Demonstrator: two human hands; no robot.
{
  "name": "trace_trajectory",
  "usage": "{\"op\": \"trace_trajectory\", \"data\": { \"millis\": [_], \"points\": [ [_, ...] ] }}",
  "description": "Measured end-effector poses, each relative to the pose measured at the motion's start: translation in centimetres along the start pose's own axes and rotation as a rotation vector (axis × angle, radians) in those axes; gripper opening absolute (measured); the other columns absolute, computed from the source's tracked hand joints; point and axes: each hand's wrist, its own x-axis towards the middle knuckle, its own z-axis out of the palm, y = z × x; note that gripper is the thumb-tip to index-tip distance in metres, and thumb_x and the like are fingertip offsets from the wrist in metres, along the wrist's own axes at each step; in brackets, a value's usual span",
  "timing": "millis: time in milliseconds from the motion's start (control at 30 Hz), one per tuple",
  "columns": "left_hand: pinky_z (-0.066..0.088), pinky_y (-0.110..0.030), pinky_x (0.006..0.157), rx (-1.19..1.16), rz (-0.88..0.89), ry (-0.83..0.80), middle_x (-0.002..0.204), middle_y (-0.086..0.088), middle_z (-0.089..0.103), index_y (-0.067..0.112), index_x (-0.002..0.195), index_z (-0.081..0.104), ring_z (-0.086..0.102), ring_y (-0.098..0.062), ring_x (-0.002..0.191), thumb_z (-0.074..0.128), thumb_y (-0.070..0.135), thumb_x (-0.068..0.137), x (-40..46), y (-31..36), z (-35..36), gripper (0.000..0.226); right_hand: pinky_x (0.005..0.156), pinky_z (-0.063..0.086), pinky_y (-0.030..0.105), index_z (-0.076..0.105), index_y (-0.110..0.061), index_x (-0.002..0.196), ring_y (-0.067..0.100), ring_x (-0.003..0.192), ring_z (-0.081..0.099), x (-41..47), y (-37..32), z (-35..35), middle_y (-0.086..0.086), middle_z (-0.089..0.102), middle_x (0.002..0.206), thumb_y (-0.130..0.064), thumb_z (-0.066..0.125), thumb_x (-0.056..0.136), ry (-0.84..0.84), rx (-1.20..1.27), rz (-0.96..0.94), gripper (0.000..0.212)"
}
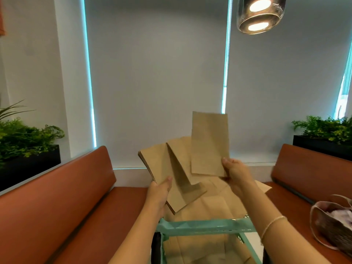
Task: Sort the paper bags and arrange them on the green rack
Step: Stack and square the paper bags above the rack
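My left hand [159, 193] grips a stack of several flat brown paper bags [162, 164] by its lower left edge, holding it tilted above the rack. My right hand [235, 172] pinches one smaller brown paper bag [209, 143] at its lower right corner and holds it upright beside the stack, overlapping it slightly. Below both hands stands the green rack [205, 226], its mint-green top frame in view. More brown paper bags [209, 206] lie spread on the rack's upper level, and others [200, 248] show on the level beneath.
Orange-brown bench seats run along the left [62, 197] and right [308, 168]. A woven bag [335, 223] sits on the right bench. Planters with green plants stand behind both benches. A glass pendant lamp [260, 14] hangs at the upper right. Grey blinds cover the windows ahead.
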Motion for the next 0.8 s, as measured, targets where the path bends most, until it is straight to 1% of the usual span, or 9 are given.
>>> {"op": "trace_trajectory", "data": {
  "millis": [100,200,267,367,433,533,667,733,800],
  "points": [
    [0.049,-0.032,0.076,-0.038,0.018,-0.015,0.101,-0.002,0.067,0.015,0.107,0.060,0.061,-0.013,0.091,0.056,0.021,0.094,-0.3,0.3,0.1,0.015,0.054,0.048,0.031,0.052,-0.009,0.081,0.018,0.068,0.054,-0.9,3.4,0.8,0.009,0.056,0.079,-0.010,0.052,0.095,0.005,0.003,0.119,0.014],
    [0.048,-0.040,0.093,-0.018,0.019,-0.026,0.105,-0.004,0.067,0.013,0.110,0.059,0.062,-0.020,0.098,0.053,0.026,0.095,-0.5,0.6,0.2,0.021,0.058,0.050,0.032,0.052,-0.008,0.078,0.020,0.071,0.053,-1.5,5.2,1.5,0.010,0.054,0.079,-0.011,0.054,0.094,0.034,-0.053,0.119,0.016],
    [0.045,-0.043,0.099,-0.006,0.031,-0.040,0.110,-0.005,0.066,0.015,0.109,0.059,0.060,-0.022,0.105,0.053,0.029,0.094,-0.5,0.5,0.2,0.022,0.063,0.053,0.036,0.054,-0.009,0.081,0.022,0.076,0.054,-1.5,5.8,1.9,0.011,0.055,0.083,-0.013,0.057,0.091,0.056,-0.131,0.087,0.012],
    [0.047,-0.036,0.091,-0.009,0.046,-0.069,0.104,-0.001,0.067,0.017,0.104,0.059,0.061,-0.019,0.098,0.058,0.028,0.090,-0.7,0.6,0.3,0.018,0.074,0.054,0.042,0.055,-0.010,0.079,0.023,0.077,0.055,-1.7,6.0,2.5,0.009,0.058,0.081,-0.014,0.061,0.088,0.066,-0.244,0.031,0.012],
    [0.047,-0.034,0.086,0.000,0.061,-0.074,0.108,-0.003,0.067,0.017,0.107,0.060,0.062,-0.019,0.100,0.062,0.025,0.087,-0.5,0.4,0.1,0.022,0.077,0.055,0.045,0.056,-0.013,0.077,0.024,0.076,0.057,-2.0,5.9,2.7,0.008,0.061,0.079,-0.015,0.063,0.087,0.065,-0.289,-0.003,0.012],
    [0.049,-0.035,0.087,0.018,0.060,-0.094,0.111,-0.006,0.067,0.017,0.106,0.060,0.062,-0.020,0.101,0.067,0.018,0.084,-0.4,0.2,0.0,0.024,0.080,0.055,0.047,0.058,-0.014,0.077,0.026,0.081,0.061,-2.4,6.0,2.6,0.008,0.065,0.082,-0.017,0.066,0.085,0.050,-0.340,-0.026,0.011],
    [0.051,-0.030,0.074,0.015,0.072,-0.107,0.105,-0.001,0.066,0.013,0.112,0.057,0.061,-0.016,0.093,0.068,0.017,0.083,-0.5,0.2,0.2,0.031,0.075,0.056,0.039,0.061,-0.013,0.092,0.023,0.088,0.062,-2.9,6.0,2.8,0.008,0.065,0.096,-0.015,0.063,0.088,-0.072,-0.381,-0.031,0.005],
    [0.052,-0.038,0.083,0.002,0.074,-0.101,0.108,-0.004,0.066,0.016,0.107,0.058,0.062,-0.021,0.099,0.068,0.016,0.083,-0.3,0.1,0.2,0.026,0.066,0.055,0.031,0.058,-0.015,0.104,0.020,0.087,0.063,-3.3,5.8,3.0,0.006,0.063,0.099,-0.013,0.058,0.091,-0.152,-0.358,-0.013,0.014],
    [0.051,-0.040,0.088,-0.007,0.073,-0.102,0.108,-0.005,0.066,0.020,0.101,0.058,0.062,-0.024,0.100,0.068,0.014,0.083,-0.4,0.1,0.2,0.021,0.061,0.054,0.026,0.056,-0.018,0.114,0.018,0.085,0.063,-3.8,5.5,3.1,0.002,0.062,0.097,-0.010,0.054,0.093,-0.195,-0.329,0.003,0.022]
  ]
}}
